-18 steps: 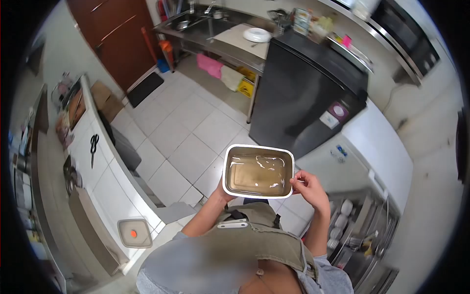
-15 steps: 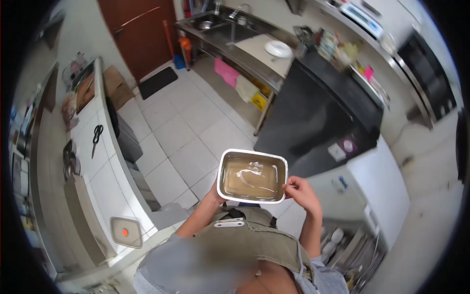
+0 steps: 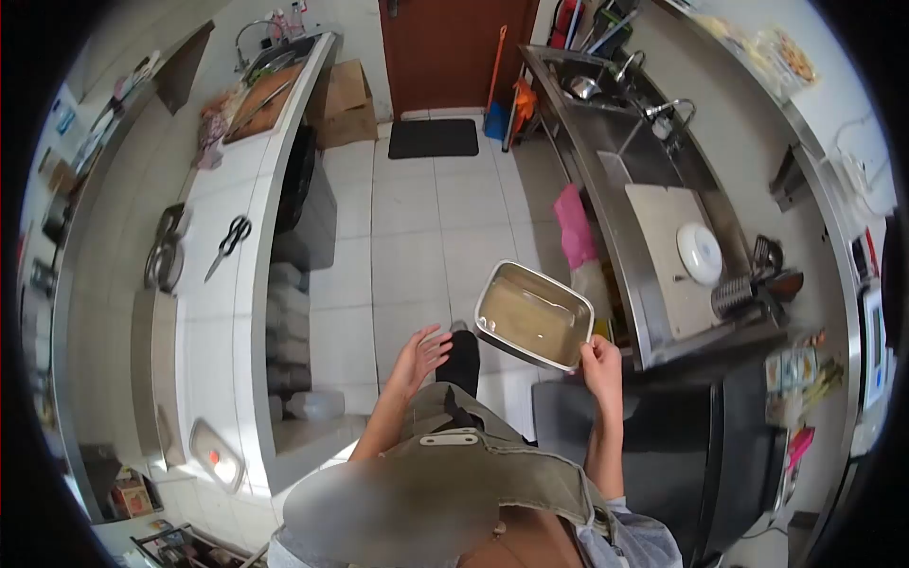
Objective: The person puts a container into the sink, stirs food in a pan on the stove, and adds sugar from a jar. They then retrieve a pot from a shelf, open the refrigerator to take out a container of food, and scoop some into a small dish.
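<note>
A rectangular metal container [image 3: 535, 320] with a pale rim and shiny inner surface hangs over the floor, right of my body's middle. My right hand [image 3: 602, 363] pinches its near right corner. To the left of the container, my left hand [image 3: 423, 358] is held up with its fingers spread and nothing in it. Black-handled scissors [image 3: 229, 246] lie on the white tiled counter at the left. Nearer me on that counter is a rectangular lid [image 3: 218, 456] with a small orange-red spot.
A steel sink counter [image 3: 606, 237] runs along the right, bearing a white plate [image 3: 699, 253] and utensils. A black appliance [image 3: 625, 454] stands at the lower right. Ahead are a dark mat [image 3: 433, 138], a brown door [image 3: 440, 57] and a cardboard box [image 3: 347, 106].
The view has swung right toward the sink counter, with the door now straight ahead. My left hand has let go of the container, which my right hand holds alone, farther right.
</note>
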A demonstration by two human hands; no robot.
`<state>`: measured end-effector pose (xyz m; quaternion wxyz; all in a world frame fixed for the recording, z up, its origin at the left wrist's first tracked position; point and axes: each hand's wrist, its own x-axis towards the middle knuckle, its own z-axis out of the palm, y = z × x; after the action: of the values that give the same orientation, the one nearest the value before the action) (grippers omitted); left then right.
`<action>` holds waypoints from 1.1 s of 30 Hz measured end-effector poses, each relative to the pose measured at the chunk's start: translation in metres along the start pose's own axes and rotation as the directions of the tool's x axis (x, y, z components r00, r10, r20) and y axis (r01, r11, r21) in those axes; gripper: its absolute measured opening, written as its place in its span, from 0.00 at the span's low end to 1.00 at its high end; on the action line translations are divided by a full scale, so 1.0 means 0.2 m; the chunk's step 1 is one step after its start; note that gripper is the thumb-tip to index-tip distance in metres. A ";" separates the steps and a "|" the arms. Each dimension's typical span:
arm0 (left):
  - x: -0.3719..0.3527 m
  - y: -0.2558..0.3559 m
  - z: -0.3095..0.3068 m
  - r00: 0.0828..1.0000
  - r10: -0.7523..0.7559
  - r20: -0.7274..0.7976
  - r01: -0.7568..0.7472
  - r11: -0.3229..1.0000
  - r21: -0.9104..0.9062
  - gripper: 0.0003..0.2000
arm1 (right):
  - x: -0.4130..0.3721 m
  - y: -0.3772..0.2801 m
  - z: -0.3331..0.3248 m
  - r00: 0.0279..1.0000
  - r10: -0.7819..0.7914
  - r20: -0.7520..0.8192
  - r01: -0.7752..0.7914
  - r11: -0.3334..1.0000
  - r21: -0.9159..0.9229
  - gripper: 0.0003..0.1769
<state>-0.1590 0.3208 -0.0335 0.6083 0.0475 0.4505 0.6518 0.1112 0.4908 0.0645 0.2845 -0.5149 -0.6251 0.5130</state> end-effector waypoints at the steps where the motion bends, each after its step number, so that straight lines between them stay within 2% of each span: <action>1: 0.13 0.05 -0.04 0.997 0.016 -0.079 -0.012 0.999 0.045 0.26 | 0.16 -0.03 0.02 0.999 0.020 -0.040 -0.018 0.998 0.053 0.12; 2: 0.28 0.11 -0.09 0.997 0.019 -0.071 -0.016 0.999 0.041 0.26 | 0.31 -0.09 0.03 0.996 0.046 -0.071 -0.039 0.994 0.103 0.12; 3: 0.41 0.15 -0.14 0.992 0.016 -0.123 -0.008 0.998 0.064 0.26 | 0.48 -0.06 0.03 0.994 0.015 -0.104 -0.007 0.998 0.069 0.11; 5: 0.65 0.29 -0.16 0.985 0.013 -0.171 -0.001 0.998 0.068 0.26 | 0.81 -0.15 0.04 0.993 -0.006 -0.115 0.027 0.984 0.175 0.11; 8: 1.03 0.64 -0.06 0.976 0.120 -0.181 -0.081 0.974 0.211 0.24 | 1.34 -0.31 0.02 0.981 0.032 -0.190 -0.005 0.991 0.137 0.12; 10: 1.23 0.92 0.09 0.965 0.202 -0.165 -0.133 0.927 0.351 0.20 | 1.73 -0.34 -0.01 0.970 -0.056 -0.237 0.082 0.992 0.100 0.13; 11: 1.33 1.04 0.14 0.956 0.255 -0.148 -0.174 0.892 0.417 0.18 | 1.94 -0.35 -0.04 0.973 -0.040 -0.228 0.067 0.991 0.115 0.13; 12: 1.44 1.13 0.16 0.956 0.247 -0.155 -0.163 0.893 0.420 0.18 | 2.18 -0.30 -0.08 0.972 -0.040 -0.232 0.079 0.984 0.158 0.13; 14: 1.66 1.25 0.20 0.878 0.478 0.008 -0.355 0.641 0.681 0.15 | 2.50 -0.41 -0.07 0.967 -0.006 -0.256 0.057 0.980 0.192 0.13; 17: 1.97 1.29 0.17 0.856 0.514 -0.045 -0.339 0.626 0.702 0.14 | 3.10 -0.40 -0.11 0.961 0.006 -0.277 0.069 0.963 0.260 0.13; 19: 2.16 1.21 0.06 0.849 0.527 -0.045 -0.290 0.536 0.793 0.15 | 3.48 -0.40 -0.12 0.961 -0.033 -0.274 0.111 0.955 0.273 0.12; 21: 2.30 1.09 -0.02 0.856 0.487 -0.175 -0.125 0.522 0.844 0.16 | 3.87 -0.36 -0.14 0.951 -0.001 -0.310 0.079 0.968 0.239 0.13; 22: 2.37 0.99 -0.09 0.841 0.487 -0.236 0.003 0.432 0.902 0.17 | 4.09 -0.30 -0.17 0.950 -0.005 -0.312 0.058 0.985 0.162 0.14; 23: 2.42 0.91 -0.15 0.849 0.424 -0.315 0.079 0.488 0.869 0.17 | 4.26 -0.28 -0.14 0.941 0.020 -0.337 0.072 0.964 0.257 0.15; 25: 2.47 0.80 -0.15 0.801 0.385 -0.459 0.142 0.622 0.770 0.18 | 4.55 -0.26 -0.12 0.950 0.050 -0.308 0.025 0.972 0.234 0.15; 26: 2.54 0.63 -0.31 0.776 0.343 -0.529 0.128 0.736 0.665 0.18 | 4.66 -0.25 -0.11 0.952 0.056 -0.300 0.015 0.973 0.229 0.15; 27: 2.57 0.58 -0.30 0.737 0.205 -0.644 0.086 0.916 0.391 0.18 | 4.79 -0.24 -0.08 0.944 0.127 -0.303 -0.044 0.963 0.266 0.14; 28: 2.59 0.54 -0.28 0.689 0.166 -0.705 0.038 0.964 0.265 0.18 | 4.91 -0.24 -0.06 0.931 0.196 -0.307 -0.099 0.948 0.304 0.14; 29: 2.61 0.54 -0.28 0.643 0.057 -0.764 0.179 0.958 0.222 0.18 | 5.01 -0.23 -0.04 0.931 0.199 -0.307 -0.102 0.947 0.305 0.14; 31: 2.67 0.54 -0.26 0.627 0.077 -0.775 0.132 0.970 0.204 0.19 | 5.24 -0.16 -0.04 0.888 0.438 -0.142 -0.287 0.766 0.575 0.13; 33: 2.72 0.59 -0.23 0.608 -0.018 -0.793 0.212 0.967 0.141 0.21 | 5.42 -0.10 -0.04 0.873 0.465 0.149 -0.424 0.570 0.703 0.16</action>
<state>-0.4152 0.7686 -0.2489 0.3809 -0.2047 0.7425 0.5116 -0.2232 1.5094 -0.1018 0.3402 -0.5155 -0.2169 0.7560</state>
